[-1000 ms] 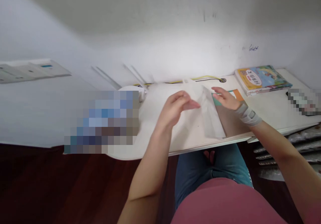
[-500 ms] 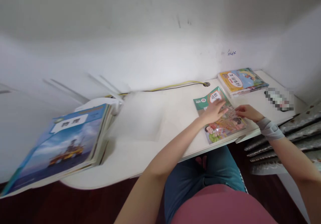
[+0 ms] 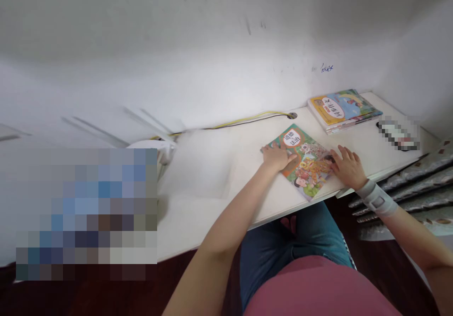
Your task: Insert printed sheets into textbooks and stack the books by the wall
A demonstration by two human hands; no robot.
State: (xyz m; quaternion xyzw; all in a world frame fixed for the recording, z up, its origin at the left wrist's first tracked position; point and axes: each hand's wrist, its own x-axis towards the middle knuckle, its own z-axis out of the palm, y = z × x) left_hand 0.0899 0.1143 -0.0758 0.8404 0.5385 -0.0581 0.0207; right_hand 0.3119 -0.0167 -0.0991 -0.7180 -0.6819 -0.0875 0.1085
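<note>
A picture book [image 3: 307, 162] with a green border and a busy illustrated cover lies at an angle on the white desk [image 3: 212, 183], near its front edge. My left hand [image 3: 278, 158] rests flat on the book's left side, not gripping it. My right hand [image 3: 347, 167], with a grey wrist brace [image 3: 377, 200], has its fingers spread and its fingertips at the book's right edge. Part of the cover is hidden under both hands.
A stack of picture books [image 3: 339, 110] lies at the back right of the desk, next to a pixelated object [image 3: 398, 133]. A yellow and black cable [image 3: 244, 123] runs along the wall into a desk grommet [image 3: 292, 115]. A large pixelated patch [image 3: 85, 212] covers the desk's left end.
The book has turned slightly on the desk, and both hands now lie lower and flatter against it. The white sheet seen a second ago does not appear.
</note>
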